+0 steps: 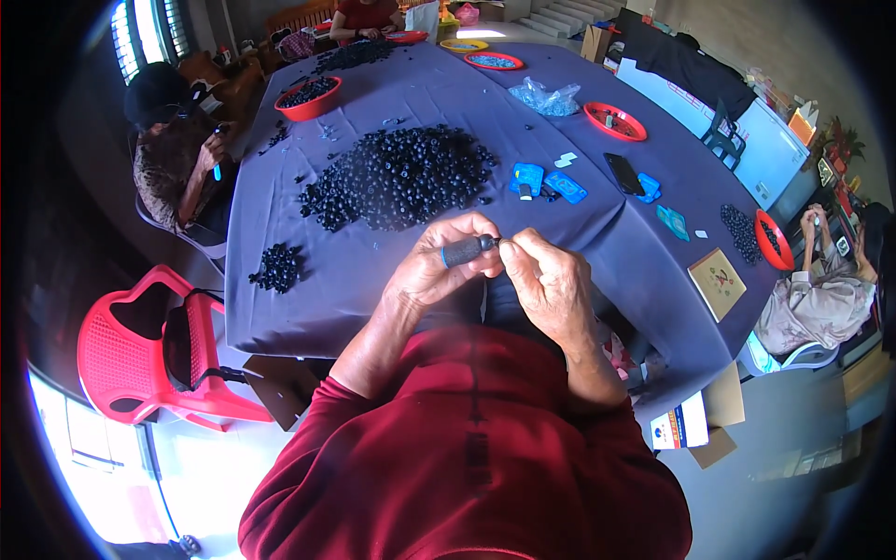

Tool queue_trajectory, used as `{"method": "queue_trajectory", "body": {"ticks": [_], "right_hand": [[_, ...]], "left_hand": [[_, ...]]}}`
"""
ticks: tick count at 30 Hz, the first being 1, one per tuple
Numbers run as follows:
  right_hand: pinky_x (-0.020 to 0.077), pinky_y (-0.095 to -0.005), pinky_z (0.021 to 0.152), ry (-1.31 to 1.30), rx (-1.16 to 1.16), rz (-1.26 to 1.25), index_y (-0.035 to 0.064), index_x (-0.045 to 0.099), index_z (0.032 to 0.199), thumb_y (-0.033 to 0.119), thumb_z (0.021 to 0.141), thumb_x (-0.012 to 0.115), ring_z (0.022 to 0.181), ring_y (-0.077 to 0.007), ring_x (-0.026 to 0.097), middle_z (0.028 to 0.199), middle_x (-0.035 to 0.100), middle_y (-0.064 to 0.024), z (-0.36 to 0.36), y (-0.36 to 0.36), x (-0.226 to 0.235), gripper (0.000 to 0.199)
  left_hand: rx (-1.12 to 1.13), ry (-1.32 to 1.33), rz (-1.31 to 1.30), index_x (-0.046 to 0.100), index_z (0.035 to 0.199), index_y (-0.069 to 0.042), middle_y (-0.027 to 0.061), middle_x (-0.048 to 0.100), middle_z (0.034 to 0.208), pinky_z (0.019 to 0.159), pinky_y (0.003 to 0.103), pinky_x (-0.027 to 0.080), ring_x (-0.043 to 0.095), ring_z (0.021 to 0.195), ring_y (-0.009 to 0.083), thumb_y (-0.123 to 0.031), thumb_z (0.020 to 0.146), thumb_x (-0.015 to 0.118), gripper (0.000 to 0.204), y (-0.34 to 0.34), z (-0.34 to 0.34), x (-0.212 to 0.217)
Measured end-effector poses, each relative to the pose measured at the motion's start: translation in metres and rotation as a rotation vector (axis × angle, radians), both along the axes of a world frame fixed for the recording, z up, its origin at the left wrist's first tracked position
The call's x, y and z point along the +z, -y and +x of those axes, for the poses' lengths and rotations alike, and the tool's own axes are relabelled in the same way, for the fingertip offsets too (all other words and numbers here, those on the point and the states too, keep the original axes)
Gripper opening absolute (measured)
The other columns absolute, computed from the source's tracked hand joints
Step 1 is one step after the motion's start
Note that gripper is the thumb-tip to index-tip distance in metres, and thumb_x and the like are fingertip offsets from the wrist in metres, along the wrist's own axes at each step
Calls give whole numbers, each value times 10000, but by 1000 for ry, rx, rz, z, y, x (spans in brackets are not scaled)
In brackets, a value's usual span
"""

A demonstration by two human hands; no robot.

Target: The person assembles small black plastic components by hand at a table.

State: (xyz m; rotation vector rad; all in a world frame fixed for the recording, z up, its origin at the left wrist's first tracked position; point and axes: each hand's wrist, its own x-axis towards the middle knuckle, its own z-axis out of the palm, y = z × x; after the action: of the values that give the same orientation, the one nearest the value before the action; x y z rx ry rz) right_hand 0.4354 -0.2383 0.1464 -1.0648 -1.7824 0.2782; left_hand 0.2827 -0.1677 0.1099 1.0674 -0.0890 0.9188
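My left hand (437, 257) is closed in a pinch in front of my body, above the table's near edge. A dark grey finger sleeve (461, 252) with a blue rim covers its thumb. At the thumb's tip it grips a small black round part (486, 243). My right hand (551, 280) meets it there, thumb and forefinger pinched together at the part's right side; whatever lies between those fingertips is too small to make out. Beyond my hands spreads a big heap of small black round parts (401, 177). A smaller pile of black parts (277, 268) lies to the left.
A dark cloth covers the table (327, 313). On it are a red bowl (310, 110), a red tray (616, 133), blue packets (569, 186), a phone (623, 174) and a clear plastic bag (545, 99). Other people sit left, right and far. A red chair (140, 345) stands left.
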Motion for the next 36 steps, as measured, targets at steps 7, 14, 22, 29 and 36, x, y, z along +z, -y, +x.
{"method": "queue_trajectory", "body": {"ticks": [7,14,22,29,36], "right_hand": [[430,-272,502,9,1,-10,34,582,790,176,894,520,524,-149,581,641,620,-50,2,0,0,187],[408,-295,481,39,-5,-14,44,579,784,202,884,539,480,-158,536,586,571,-70,2,2,3,192],[429,-319,483,147,17,-14,44,567,762,186,866,553,515,-238,583,594,583,-92,2,3,2,176],[443,-310,488,208,86,28,52,598,811,170,860,557,549,-237,612,626,607,-96,2,0,-2,135],[423,-288,476,106,55,57,39,575,790,161,880,539,500,-179,575,590,579,-74,-3,10,1,155]], "left_hand": [[45,-62,59,535,977,20,37,519,722,679,278,398,498,715,144,-126,747,678,307,0,-1,0],[36,-76,37,531,887,33,77,547,801,665,233,453,543,714,130,-110,759,662,232,1,-2,1],[-31,-107,-37,531,873,57,48,496,765,641,224,430,460,640,78,-205,769,661,310,6,-5,4],[-44,-46,-45,518,921,59,72,488,821,614,215,415,448,664,88,-329,717,722,483,4,-8,7],[-133,78,-37,537,948,27,88,563,847,677,280,440,530,757,145,-141,827,589,214,4,-6,2]]}}
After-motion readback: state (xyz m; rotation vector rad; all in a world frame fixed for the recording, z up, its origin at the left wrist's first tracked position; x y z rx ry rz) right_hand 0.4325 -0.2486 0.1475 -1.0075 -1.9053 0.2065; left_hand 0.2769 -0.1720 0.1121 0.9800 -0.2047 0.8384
